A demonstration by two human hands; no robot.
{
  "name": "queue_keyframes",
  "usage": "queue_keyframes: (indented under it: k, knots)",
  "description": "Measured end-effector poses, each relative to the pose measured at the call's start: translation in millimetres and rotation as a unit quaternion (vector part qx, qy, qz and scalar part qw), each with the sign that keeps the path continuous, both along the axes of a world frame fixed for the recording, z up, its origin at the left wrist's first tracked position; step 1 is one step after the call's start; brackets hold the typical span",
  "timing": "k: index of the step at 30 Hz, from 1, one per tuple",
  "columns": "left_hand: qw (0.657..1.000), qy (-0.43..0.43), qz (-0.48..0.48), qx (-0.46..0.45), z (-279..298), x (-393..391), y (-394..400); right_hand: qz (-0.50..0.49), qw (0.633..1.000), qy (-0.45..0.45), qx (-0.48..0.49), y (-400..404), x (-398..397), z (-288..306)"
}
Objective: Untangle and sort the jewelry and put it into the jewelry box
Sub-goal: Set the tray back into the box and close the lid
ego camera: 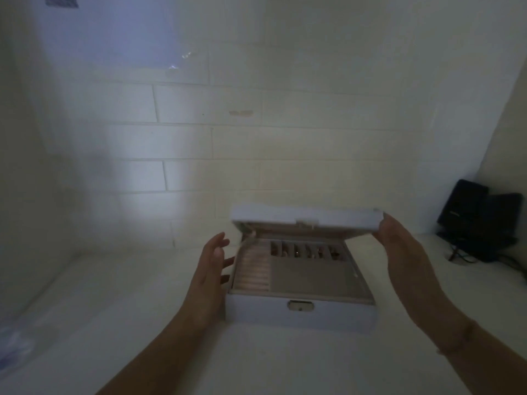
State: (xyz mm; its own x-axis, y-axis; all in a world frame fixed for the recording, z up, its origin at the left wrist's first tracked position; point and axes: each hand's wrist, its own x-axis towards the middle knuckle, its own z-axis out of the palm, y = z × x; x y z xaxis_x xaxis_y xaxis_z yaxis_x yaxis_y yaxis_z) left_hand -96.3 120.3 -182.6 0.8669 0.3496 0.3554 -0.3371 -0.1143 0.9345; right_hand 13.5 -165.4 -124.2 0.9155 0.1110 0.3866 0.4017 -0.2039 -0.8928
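Jewelry box [302, 309], lower centre: lid [306, 220] half-raised, right hand [399, 240] gripping its corner; left hand [212, 260] spread, steady base.

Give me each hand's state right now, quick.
Left hand: open, holding nothing, beside the jewelry box.
Right hand: fingers on the lid edge, lid half-raised.

- White tabletop [119, 323], set against a white brick wall.
- Jewelry box [302, 312], white, centre, resting on the top, lid partly raised.
- Dark device [482, 220] with cables, far right corner.
- Blurred bluish item [14, 340], near left edge; unidentifiable.
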Motion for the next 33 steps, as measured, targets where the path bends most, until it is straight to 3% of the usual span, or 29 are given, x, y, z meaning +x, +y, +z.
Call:
queue_keyframes:
  k: [3,6,10,14,23,28,33]
  knots:
    - [1.000,0.009,0.006,0.005,-2.1,-0.4,-0.5,-0.041,0.996,-0.046,-0.071,-4.1,-39.2,-34.8]
    - [0.992,0.005,0.071,0.103,-4.0,-0.9,1.4,-0.023,0.990,-0.061,-0.122,-5.3,-64.9,-46.3]
    - [0.978,-0.066,0.079,0.180,-0.7,-9.8,0.6,0.003,0.990,-0.056,-0.131,-13.5,-68.4,-51.9]
    - [0.941,-0.130,0.065,0.305,-6.5,-10.2,-0.7,0.034,0.976,-0.041,-0.213,-15.1,-73.4,-57.6]
    - [0.927,-0.149,0.067,0.337,-8.4,-2.9,-0.3,0.065,0.964,-0.069,-0.250,-20.2,-71.3,-62.3]
    - [0.921,-0.128,0.065,0.362,-12.4,-4.2,2.5,-0.072,0.886,-0.226,-0.399,-18.5,-72.9,-54.5]
    - [0.916,-0.075,0.100,0.382,-7.7,-4.3,-3.5,-0.108,0.867,-0.204,-0.442,-13.1,-59.2,-55.5]
